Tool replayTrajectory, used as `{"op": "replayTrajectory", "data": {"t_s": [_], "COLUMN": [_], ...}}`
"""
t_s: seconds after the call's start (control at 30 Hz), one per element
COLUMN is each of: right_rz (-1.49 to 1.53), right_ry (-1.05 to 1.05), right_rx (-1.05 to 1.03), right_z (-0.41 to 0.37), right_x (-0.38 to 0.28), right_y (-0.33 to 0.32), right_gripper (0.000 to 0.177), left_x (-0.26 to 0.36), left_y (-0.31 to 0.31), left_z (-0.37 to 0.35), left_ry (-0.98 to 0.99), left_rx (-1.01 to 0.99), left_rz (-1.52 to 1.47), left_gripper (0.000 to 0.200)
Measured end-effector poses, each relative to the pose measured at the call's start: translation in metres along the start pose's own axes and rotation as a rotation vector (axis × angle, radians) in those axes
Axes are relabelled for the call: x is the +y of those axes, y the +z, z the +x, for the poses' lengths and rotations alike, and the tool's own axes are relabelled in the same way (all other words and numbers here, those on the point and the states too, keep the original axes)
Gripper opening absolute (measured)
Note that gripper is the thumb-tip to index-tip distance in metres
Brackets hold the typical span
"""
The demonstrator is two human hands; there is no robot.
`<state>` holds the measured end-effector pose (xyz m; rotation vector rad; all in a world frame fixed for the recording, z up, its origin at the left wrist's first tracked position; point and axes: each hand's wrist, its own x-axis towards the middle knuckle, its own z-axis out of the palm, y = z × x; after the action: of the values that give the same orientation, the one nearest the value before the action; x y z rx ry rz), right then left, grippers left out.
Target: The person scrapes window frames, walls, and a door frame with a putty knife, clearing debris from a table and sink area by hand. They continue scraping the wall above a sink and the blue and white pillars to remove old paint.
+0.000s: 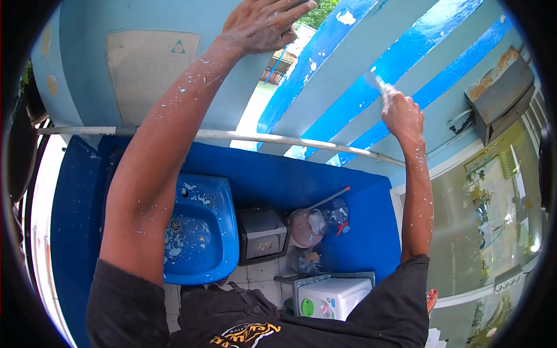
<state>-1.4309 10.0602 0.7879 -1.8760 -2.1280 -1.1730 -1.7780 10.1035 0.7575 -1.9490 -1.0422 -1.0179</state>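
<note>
**Items Obscured, Cropped or Illegible**

Left hand (264, 26): upper part cropped by top edge. Tool (380, 82) in right hand (404, 116): blurred, grip end covered by the fist; type indeterminable. Blue sink (231, 232): left side hidden behind left arm (154, 151). Wall sheet (154, 75): print unreadable. Shirt lettering (246, 335): cut by bottom edge.

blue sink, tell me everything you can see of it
The sink is a glossy blue basin with a rounded rim and a ledge at the back; its material is unclear. A dark hole shows in the ledge and a round drain in the bowl. Pale flakes lie on both bowl and ledge. It faces up, by a dark blue wall, left of a dark box in the picture. The left arm hides its left side.
</note>
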Motion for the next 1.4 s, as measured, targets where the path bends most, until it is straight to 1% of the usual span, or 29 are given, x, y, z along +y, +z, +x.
{"op": "replayTrajectory", "data": {"t_s": [0.07,0.1,0.2,0.23,0.27,0.33,0.37,0.43,0.47,0.5,0.53,0.6,0.63,0.7,0.77,0.83,0.93,1.03,1.13,1.23,1.33,1.4], "right_rz": [0.015,0.023,0.038,0.037,0.041,0.062,0.017,0.056,0.074,-0.047,-0.046,-0.048,-0.074,-0.087,-0.08,-0.064,-0.061,-0.016,-0.077,-0.003,-0.052,-0.017], "right_ry": [0.075,0.108,0.044,0.16,0.108,0.014,0.066,0.163,0.21,0.051,0.074,0.118,0.146,0.01,0.032,0.185,0.036,0.209,0.053,0.193,0.073,0.146], "right_rx": [0.018,0.029,-0.053,0.025,-0.02,-0.091,-0.135,-0.037,0.009,-0.11,-0.053,0.056,0.088,-0.054,-0.06,0.088,-0.172,-0.002,-0.126,0.014,-0.076,0.005], "right_z": [0.008,0.015,0.022,0.024,0.023,0.028,0.033,0.033,0.033,0.037,0.038,0.036,0.035,0.042,0.037,0.029,0.031,0.032,0.035,0.038,0.039,0.037], "right_x": [0.003,0.002,-0.004,-0.007,-0.008,-0.012,-0.014,-0.02,-0.021,-0.019,-0.018,-0.021,-0.021,-0.017,-0.012,-0.023,-0.023,-0.025,-0.025,-0.02,-0.02,-0.017], "right_y": [-0.006,-0.009,-0.003,-0.001,0.003,0.008,0.01,0.006,0.005,0.008,0.012,0.016,0.017,0.029,0.04,0.025,0.027,0.027,0.019,0.023,0.016,0.013], "right_gripper": [0.031,0.03,0.031,0.031,0.031,0.031,0.03,0.032,0.033,0.04,0.041,0.044,0.043,0.044,0.037,0.03,0.036,0.033,0.032,0.028,0.029,0.028], "left_x": [0.0,0.0,-0.002,-0.003,-0.003,-0.002,-0.002,-0.004,-0.003,-0.003,-0.002,-0.002,-0.001,-0.003,0.0,0.001,-0.001,0.001,-0.001,0.0,-0.002,-0.002], "left_y": [0.001,0.001,0.001,0.005,0.008,-0.006,-0.002,0.006,0.01,0.003,-0.002,-0.003,-0.002,-0.002,0.0,-0.003,0.006,-0.002,-0.002,-0.007,-0.001,0.004], "left_z": [0.0,-0.001,-0.001,-0.002,-0.004,0.0,-0.001,-0.003,-0.005,-0.003,-0.002,-0.002,-0.003,-0.003,-0.002,-0.002,-0.004,-0.003,-0.004,-0.002,-0.002,-0.004], "left_ry": [0.011,0.022,0.02,0.057,0.035,0.006,0.028,0.059,0.044,0.032,0.023,0.022,0.016,0.01,0.015,0.003,0.043,0.008,0.025,0.015,0.022,0.051], "left_rx": [-0.034,-0.005,-0.035,0.085,0.015,-0.12,-0.052,0.088,0.041,-0.002,-0.051,-0.036,-0.029,-0.019,-0.033,-0.062,0.131,-0.022,-0.007,-0.078,-0.012,0.012], "left_rz": [0.038,0.031,0.024,0.021,0.028,0.062,0.041,-0.003,-0.006,0.0,0.001,0.019,0.027,-0.008,-0.004,0.054,-0.022,0.002,-0.046,0.007,-0.01,-0.002], "left_gripper": [0.069,0.073,0.073,0.072,0.071,0.068,0.067,0.064,0.064,0.063,0.063,0.064,0.064,0.064,0.064,0.065,0.066,0.067,0.066,0.063,0.057,0.055]}}
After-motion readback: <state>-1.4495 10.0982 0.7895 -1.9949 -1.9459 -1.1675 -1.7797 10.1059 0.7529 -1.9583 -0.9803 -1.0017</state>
